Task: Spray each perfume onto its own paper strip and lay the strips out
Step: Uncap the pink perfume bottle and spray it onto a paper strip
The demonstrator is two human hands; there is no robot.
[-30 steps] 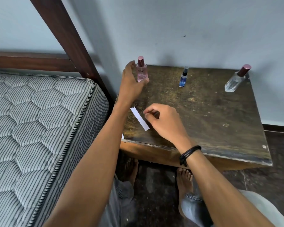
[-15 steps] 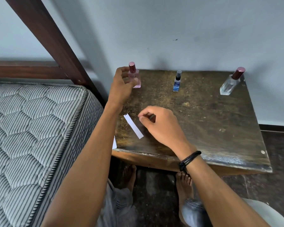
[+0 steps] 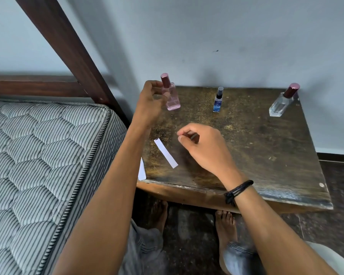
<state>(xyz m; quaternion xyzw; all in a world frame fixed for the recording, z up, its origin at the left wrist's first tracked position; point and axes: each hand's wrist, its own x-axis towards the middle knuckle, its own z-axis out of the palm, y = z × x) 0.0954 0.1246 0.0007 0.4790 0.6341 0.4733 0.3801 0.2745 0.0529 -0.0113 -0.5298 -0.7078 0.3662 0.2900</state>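
Curling beside the pink bottle [image 3: 172,100], left hand [image 3: 150,104] fingers; grip unclear. Right hand [image 3: 203,145] fingers curled, contents unclear. 1 strip [image 3: 165,153] lies before that bottle, likely pairing them.

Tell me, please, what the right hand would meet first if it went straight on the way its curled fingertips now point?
Probably the left forearm: the right hand points left, above the table, so it should pass over the far end of the paper strip. Depth is hard to judge.
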